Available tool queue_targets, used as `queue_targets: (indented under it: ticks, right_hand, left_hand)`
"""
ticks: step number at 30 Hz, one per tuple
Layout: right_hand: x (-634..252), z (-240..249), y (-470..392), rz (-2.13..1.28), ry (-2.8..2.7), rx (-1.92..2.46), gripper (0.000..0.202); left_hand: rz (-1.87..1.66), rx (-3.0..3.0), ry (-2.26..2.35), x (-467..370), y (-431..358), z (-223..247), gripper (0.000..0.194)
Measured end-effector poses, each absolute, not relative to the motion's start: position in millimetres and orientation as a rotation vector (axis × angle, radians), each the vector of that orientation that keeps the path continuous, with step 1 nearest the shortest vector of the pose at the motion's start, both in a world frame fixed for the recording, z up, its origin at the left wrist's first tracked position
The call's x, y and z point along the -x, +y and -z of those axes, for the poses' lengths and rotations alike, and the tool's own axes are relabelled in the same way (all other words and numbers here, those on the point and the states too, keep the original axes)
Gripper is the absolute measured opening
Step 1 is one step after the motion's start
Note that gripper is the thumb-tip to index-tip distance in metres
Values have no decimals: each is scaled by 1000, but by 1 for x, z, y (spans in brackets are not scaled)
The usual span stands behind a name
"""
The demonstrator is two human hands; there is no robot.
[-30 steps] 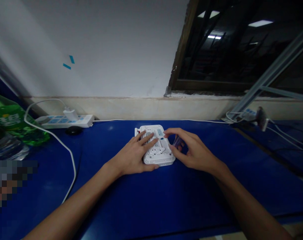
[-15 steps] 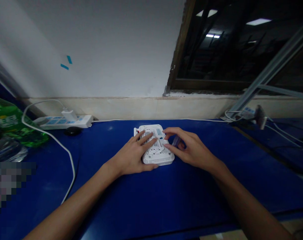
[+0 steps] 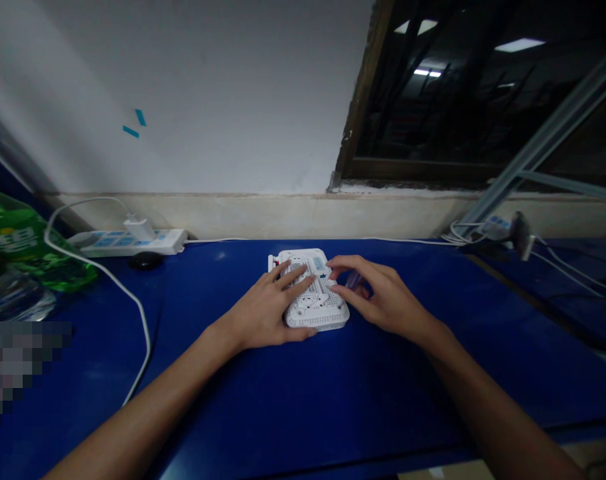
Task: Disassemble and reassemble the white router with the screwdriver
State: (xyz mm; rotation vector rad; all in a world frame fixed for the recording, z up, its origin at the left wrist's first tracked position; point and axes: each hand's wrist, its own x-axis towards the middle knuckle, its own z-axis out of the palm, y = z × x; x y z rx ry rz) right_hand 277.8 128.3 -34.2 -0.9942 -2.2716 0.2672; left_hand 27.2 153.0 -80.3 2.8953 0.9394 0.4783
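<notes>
A white router-like box (image 3: 323, 313) with vent holes and a pale label lies on the blue table. My left hand (image 3: 263, 310) rests across its left part, fingers spread flat on top and the thumb along the near edge. At its right side is my right hand (image 3: 380, 293), with thumb and index finger apart, their tips at the box's edge. The curled lower fingers of that hand hold a purple see-through object (image 3: 353, 279), mostly hidden, its kind unclear. Something small and red shows at the box's far left corner.
A white power strip (image 3: 170, 243) with a plugged charger stands by the wall at left. Near it are a black mouse-like object (image 3: 145, 261), a green bottle (image 3: 27, 243) and a white cable (image 3: 141, 320). A metal frame (image 3: 523, 160) rises at right.
Almost nothing differs. My right thumb has shifted very slightly at the box's right edge; the left hand and the box stay put.
</notes>
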Motion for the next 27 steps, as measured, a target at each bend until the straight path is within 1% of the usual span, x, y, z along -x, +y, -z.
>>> queue_targets:
  ticks: [1,5,6,8,11,13,15,19,20,24,27]
  right_hand:
    - [-278,35,128,-278,-2264,993,36]
    - [-279,33,125,-284,-2259,974,56]
    - [-279,32,125,-275,-2264,974,58]
    - [-279,31,125,-282,-2280,989,54]
    - [-280,32,127,-340,-2300,1018,40]
    - [-281,32,129,-354,-2301,1015,35]
    - [-281,32,128,-347,-2297,999,39]
    - [-280,31,125,-305,-2297,958,59]
    - [-280,31,125,-301,-2300,962,59]
    - [-279,33,126,-344,-2295,999,52]
    - [-279,33,125,-380,-2290,1002,58]
  left_hand:
    - [-482,-2894,945,-27,153,80,97]
    - [-491,-2888,956,-28,152,80,99]
    - [-491,-2886,957,-28,152,79,99]
    - [-486,-2885,958,-28,152,79,98]
    - [-462,-2895,956,-28,152,78,96]
    - [-454,-2896,952,-28,152,79,96]
    - [-463,-2884,954,-28,152,79,96]
    - [-495,-2850,966,-28,152,79,98]
    - [-501,-2849,962,-28,152,80,98]
    - [-496,-2885,942,-28,152,80,96]
    - [-470,-2906,959,-28,152,79,95]
